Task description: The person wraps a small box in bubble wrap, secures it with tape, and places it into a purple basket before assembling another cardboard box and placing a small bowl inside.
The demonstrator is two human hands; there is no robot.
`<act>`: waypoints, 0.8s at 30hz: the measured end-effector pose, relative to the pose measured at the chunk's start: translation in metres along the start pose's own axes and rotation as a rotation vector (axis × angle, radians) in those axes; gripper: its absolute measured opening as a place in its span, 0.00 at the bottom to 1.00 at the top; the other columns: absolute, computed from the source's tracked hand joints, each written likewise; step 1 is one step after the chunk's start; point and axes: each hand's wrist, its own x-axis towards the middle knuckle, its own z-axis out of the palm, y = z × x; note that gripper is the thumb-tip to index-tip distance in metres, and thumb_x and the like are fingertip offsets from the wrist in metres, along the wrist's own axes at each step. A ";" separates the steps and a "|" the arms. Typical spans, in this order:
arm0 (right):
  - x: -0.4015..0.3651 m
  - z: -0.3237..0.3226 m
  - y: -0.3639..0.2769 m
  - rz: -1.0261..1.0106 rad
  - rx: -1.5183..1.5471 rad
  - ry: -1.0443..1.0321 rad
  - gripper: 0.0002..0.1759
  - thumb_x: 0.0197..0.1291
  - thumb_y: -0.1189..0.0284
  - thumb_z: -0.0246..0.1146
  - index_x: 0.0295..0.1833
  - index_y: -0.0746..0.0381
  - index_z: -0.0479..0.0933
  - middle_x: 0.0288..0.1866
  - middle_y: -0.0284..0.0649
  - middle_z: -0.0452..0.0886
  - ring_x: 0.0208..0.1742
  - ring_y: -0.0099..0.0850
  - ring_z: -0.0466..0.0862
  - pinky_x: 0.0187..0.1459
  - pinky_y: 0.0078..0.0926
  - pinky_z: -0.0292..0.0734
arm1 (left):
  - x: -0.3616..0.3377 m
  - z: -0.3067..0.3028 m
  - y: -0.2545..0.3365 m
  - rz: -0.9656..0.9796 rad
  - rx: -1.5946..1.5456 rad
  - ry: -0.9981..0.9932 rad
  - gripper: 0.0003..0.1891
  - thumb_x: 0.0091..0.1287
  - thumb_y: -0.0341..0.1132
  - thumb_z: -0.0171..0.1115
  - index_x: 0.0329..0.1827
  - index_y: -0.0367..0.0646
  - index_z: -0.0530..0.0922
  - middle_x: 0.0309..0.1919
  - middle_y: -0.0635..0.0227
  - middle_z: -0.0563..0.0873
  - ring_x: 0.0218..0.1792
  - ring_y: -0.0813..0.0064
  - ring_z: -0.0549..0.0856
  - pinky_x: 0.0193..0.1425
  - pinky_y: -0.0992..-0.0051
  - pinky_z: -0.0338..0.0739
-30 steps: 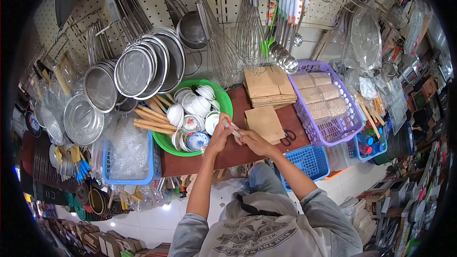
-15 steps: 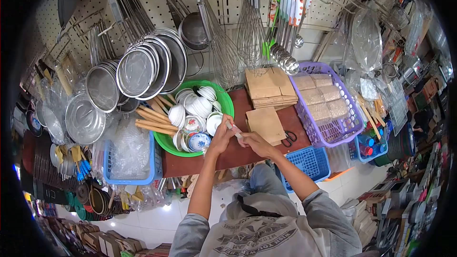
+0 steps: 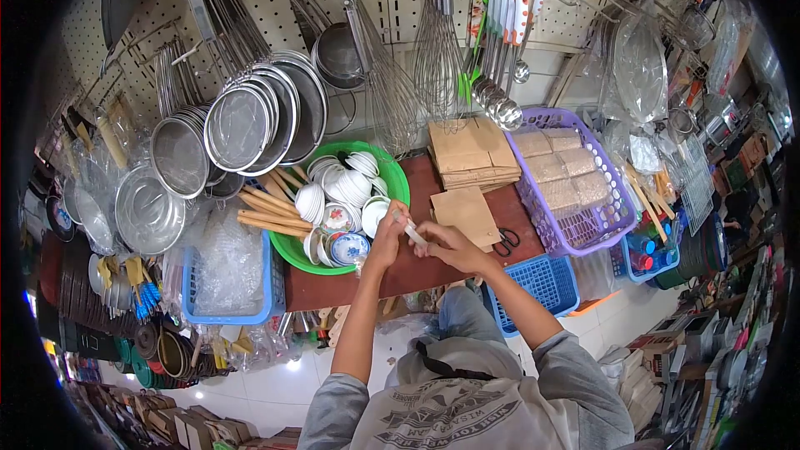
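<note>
Above the dark red table (image 3: pixel 333 292), my two hands are close together around a small white, narrow object (image 3: pixel 414 234). Its exact kind is too small to make out. My left hand (image 3: pixel 387 238) is closed on its left end, near the rim of the green basin (image 3: pixel 402 179). At the other end, the fingers of my right hand (image 3: pixel 451 247) are bent and touch it. White bowls (image 3: pixel 346 187) and patterned ones fill the basin, along with wooden-handled tools (image 3: pixel 271 208). Just beyond my right hand lies a brown paper piece (image 3: pixel 463 215), with black-handled scissors (image 3: pixel 507 242) beside it.
Stacked brown paper packets (image 3: pixel 473 154) lie at the back. A purple basket (image 3: pixel 575 242) holds wrapped bundles on the right. One blue basket (image 3: pixel 542 287) stands front right, another blue basket (image 3: pixel 190 287) with clear plastic at left. Strainers (image 3: pixel 237 129) and whisks (image 3: pixel 440 67) hang overhead.
My right hand has shifted slightly and its fingers are more bent. The white object between my hands shows a little more and has moved slightly. My left hand stays almost in place.
</note>
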 end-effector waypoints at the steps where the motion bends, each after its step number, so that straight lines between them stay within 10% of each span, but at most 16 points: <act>1: -0.002 -0.001 -0.006 -0.026 -0.016 0.038 0.09 0.66 0.73 0.63 0.50 0.62 0.79 0.41 0.35 0.83 0.42 0.23 0.81 0.44 0.23 0.75 | 0.001 0.000 -0.004 0.008 0.010 0.008 0.20 0.74 0.53 0.47 0.44 0.43 0.69 0.31 0.68 0.74 0.35 0.75 0.74 0.42 0.73 0.67; 13: -0.010 -0.024 -0.056 -0.566 -1.103 0.203 0.12 0.53 0.63 0.71 0.45 0.51 0.88 0.36 0.25 0.85 0.41 0.24 0.83 0.41 0.26 0.82 | 0.001 0.004 0.010 0.065 0.179 0.035 0.24 0.77 0.57 0.46 0.39 0.41 0.71 0.26 0.67 0.72 0.28 0.76 0.70 0.34 0.72 0.65; 24: -0.017 -0.014 -0.069 -0.610 -1.260 0.258 0.05 0.50 0.65 0.73 0.34 0.51 0.88 0.30 0.22 0.85 0.38 0.20 0.83 0.35 0.23 0.82 | 0.000 0.007 0.008 0.071 0.208 0.048 0.23 0.78 0.54 0.47 0.38 0.40 0.74 0.24 0.63 0.74 0.28 0.70 0.75 0.35 0.69 0.69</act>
